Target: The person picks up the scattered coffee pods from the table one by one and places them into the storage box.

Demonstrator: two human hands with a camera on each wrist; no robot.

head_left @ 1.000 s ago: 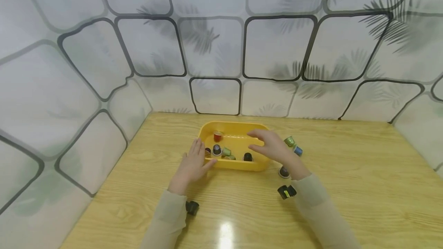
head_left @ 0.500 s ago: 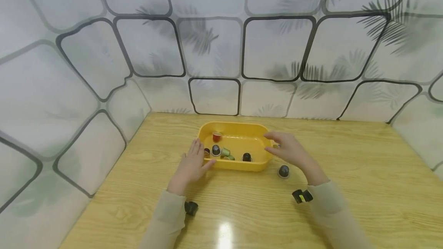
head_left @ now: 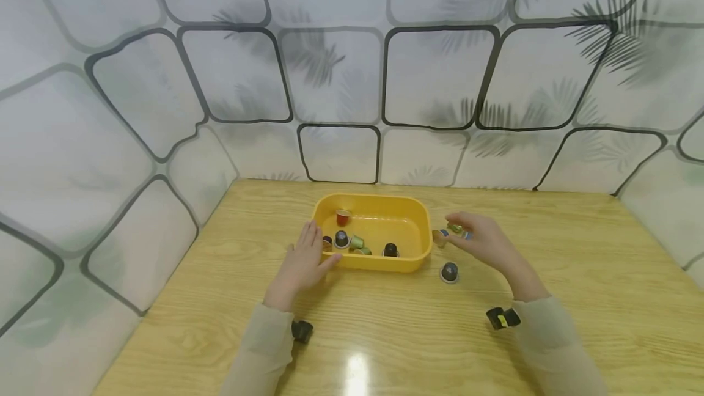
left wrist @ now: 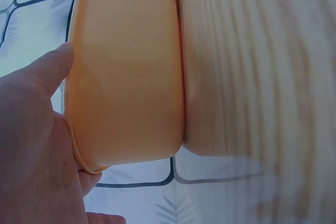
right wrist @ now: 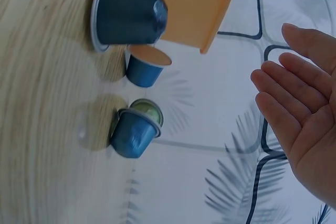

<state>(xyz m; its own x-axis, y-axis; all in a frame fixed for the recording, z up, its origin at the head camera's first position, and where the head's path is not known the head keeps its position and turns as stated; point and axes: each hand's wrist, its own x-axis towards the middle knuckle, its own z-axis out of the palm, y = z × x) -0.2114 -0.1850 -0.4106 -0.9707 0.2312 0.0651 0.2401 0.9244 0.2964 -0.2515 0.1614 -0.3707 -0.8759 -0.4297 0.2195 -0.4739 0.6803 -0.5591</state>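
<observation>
My left hand (head_left: 299, 267) rests against the left end of a yellow plastic bin (head_left: 385, 263), fingers straight along the rim and thumb on the front edge. In the left wrist view the thumb touches the rim of the bin (left wrist: 126, 77). My right hand (head_left: 484, 242) hovers right of the bin, fingers apart and holding nothing. Beneath and beside it are coffee capsules: a dark capsule (right wrist: 128, 17), a blue capsule with an orange-tan lid (right wrist: 142, 72), and another blue capsule (right wrist: 131, 137) against a green capsule (right wrist: 149, 108). The hand partly hides some in the head view.
Inside the bin lie a red capsule (head_left: 343, 218), a black capsule (head_left: 390, 249), a dark capsule (head_left: 341, 238), a light green capsule (head_left: 357, 241) and others near the left end. The wood table (head_left: 385, 335) meets a patterned backdrop (head_left: 341, 151) behind.
My right hand has moved right, from over the bin to above the loose capsules beside it. My left hand has stayed on the bin.
</observation>
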